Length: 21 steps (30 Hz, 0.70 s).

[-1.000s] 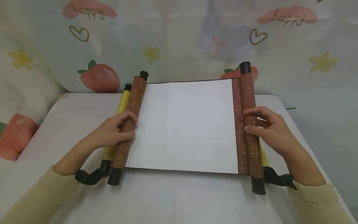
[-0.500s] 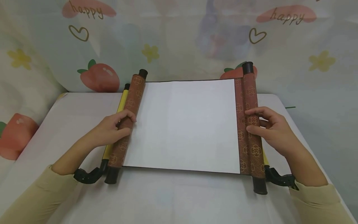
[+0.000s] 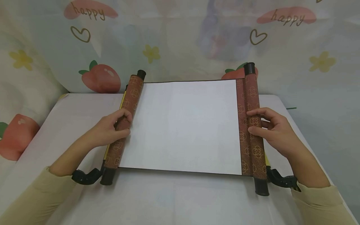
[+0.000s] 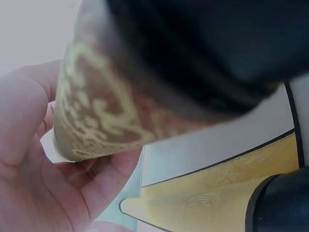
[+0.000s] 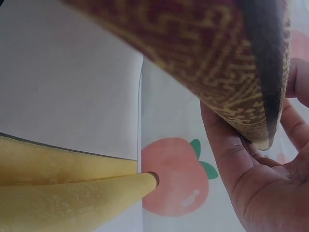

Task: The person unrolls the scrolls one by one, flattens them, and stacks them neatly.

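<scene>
A hanging scroll is spread between both hands, its blank white sheet facing up. My left hand grips the left roller, covered in brown flower-patterned cloth with black end knobs. On the other side, my right hand holds the matching right roller between thumb and fingers. Beneath lies a second scroll with yellow rollers; the left wrist view shows one yellow roller, the right wrist view the other yellow roller. The brown rollers are apart from the yellow ones, above them. The upper scroll hides most of the lower one.
A white-covered table lies under the scrolls. Behind it hangs a printed backdrop with fruit, flowers and hearts. Black devices, one a left wrist device, sit at both wrists.
My left hand has moved left with its roller, showing more white sheet and covering more of the yellow roller. The right hand and roller shifted slightly right, then held nearly still.
</scene>
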{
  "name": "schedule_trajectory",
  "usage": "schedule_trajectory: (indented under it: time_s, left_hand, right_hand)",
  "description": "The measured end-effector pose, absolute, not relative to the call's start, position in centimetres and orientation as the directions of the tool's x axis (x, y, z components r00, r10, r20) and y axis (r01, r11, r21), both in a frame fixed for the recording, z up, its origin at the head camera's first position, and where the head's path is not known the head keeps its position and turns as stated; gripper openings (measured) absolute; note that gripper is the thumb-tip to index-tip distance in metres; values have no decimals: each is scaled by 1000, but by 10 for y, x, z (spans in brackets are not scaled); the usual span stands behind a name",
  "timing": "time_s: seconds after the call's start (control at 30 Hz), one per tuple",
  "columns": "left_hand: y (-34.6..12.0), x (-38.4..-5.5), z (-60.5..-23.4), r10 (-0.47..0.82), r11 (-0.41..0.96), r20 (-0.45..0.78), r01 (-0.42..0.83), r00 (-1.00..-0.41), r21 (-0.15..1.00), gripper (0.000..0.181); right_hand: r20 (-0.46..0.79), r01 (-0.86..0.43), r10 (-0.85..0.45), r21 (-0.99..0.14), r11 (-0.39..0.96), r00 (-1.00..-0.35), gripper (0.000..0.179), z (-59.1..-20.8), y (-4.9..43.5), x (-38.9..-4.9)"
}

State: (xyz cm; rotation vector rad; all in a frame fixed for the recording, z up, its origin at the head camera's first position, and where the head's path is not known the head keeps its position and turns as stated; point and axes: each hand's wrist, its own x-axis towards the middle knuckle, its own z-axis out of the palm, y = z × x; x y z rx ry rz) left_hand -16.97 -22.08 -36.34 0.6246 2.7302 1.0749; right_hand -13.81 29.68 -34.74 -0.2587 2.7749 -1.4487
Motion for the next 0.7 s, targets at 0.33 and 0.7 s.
schedule_trajectory:
  time_s: [0.33,0.7]
  left_hand:
    - [-231,-166,-360,415,663,22,319,-910,677,26]
    - [-235,-166,-363,411,668,24,318,-911,673,31]
  right_hand:
    - [75,-142,-139,-806,575,-988,44,-347,294,-136]
    - [75,-143,-138,-795,589,-988,45,-348,294,-137]
